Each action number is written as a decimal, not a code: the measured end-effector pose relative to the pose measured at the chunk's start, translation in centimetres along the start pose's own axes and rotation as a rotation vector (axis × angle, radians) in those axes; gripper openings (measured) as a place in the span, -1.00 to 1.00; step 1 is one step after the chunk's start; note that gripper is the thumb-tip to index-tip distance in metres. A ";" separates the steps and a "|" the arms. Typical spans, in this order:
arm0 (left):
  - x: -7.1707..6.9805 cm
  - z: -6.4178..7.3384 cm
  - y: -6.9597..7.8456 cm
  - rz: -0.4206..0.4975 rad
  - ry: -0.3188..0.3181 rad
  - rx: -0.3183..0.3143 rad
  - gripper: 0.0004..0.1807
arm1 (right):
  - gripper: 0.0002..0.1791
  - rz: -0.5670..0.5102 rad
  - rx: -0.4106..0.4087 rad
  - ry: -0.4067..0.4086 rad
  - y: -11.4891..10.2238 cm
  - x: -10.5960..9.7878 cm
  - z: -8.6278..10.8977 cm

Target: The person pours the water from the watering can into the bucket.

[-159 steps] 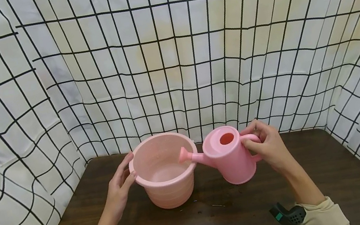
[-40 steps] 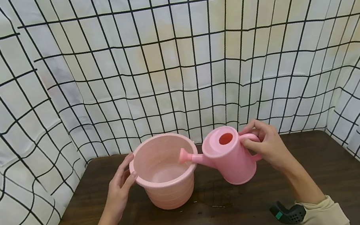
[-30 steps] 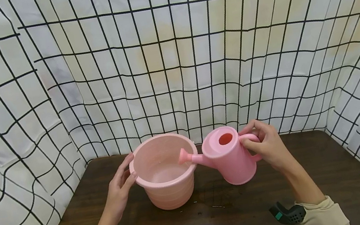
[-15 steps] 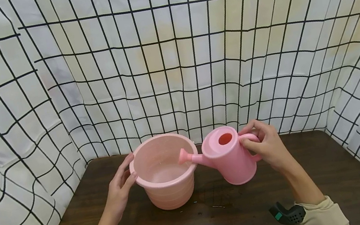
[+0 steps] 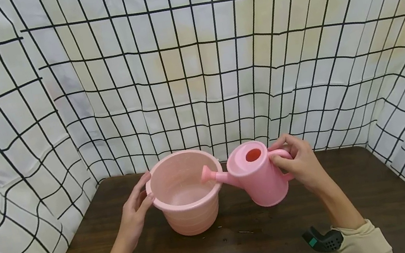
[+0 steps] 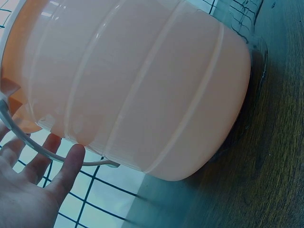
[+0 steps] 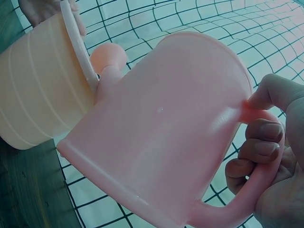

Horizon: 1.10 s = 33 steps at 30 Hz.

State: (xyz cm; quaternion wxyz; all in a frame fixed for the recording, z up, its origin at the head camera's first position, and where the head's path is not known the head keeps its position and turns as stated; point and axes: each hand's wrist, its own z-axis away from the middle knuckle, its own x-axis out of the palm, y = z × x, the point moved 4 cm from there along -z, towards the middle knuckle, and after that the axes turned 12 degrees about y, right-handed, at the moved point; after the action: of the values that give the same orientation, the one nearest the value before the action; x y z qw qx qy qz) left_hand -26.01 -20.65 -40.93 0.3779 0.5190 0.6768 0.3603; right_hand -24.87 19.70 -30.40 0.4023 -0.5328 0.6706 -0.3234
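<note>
In the head view, a pale pink bucket (image 5: 193, 218) stands upright on the dark wooden table (image 5: 271, 241). My left hand (image 5: 132, 216) rests against the left side of its rim, with thumb and fingers spread. The left wrist view shows a thin curved handle (image 6: 90, 164) beside those fingers. My right hand (image 5: 301, 163) grips the handle of a pink watering can (image 5: 262, 181), its fingers curled through the loop. The can is held above the table, tilted left. Its spout crosses the bucket's right rim, with the flared rose (image 5: 207, 174) over the opening. Any flowing water is hard to make out.
Small wet spots (image 5: 245, 232) and drops dot the table in front of the bucket. White sheets with a black grid (image 5: 194, 78) close off the back and both sides. A dark device (image 5: 324, 239) sits on each wrist, by the cream sleeves.
The watering can has risen very slightly in the last half second. Bucket and left hand hold the same place throughout.
</note>
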 end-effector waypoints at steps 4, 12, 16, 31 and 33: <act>0.0 0.0 0.0 -0.002 -0.001 -0.003 -0.44 | -0.85 -0.001 0.003 -0.001 -0.1 0.0 0.0; 0.0 -0.1 0.0 0.002 -0.001 0.003 -0.44 | -0.84 0.011 -0.023 -0.005 -0.1 0.0 -0.1; 0.0 0.0 0.0 -0.002 -0.001 0.003 -0.44 | -0.84 0.014 -0.029 -0.005 -0.1 0.0 -0.1; 0.0 0.0 -0.1 -0.012 0.000 0.000 -0.44 | -0.84 0.020 -0.038 -0.003 -0.2 0.0 -0.2; 0.0 -0.1 -0.1 -0.010 0.000 0.000 -0.44 | -0.85 0.018 -0.041 -0.004 -0.3 0.0 -0.2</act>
State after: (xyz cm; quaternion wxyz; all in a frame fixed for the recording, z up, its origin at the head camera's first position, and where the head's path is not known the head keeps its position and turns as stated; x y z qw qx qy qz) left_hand -26.09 -20.64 -40.97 0.3796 0.5156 0.6794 0.3584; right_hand -24.92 19.66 -30.09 0.3956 -0.5357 0.6808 -0.3050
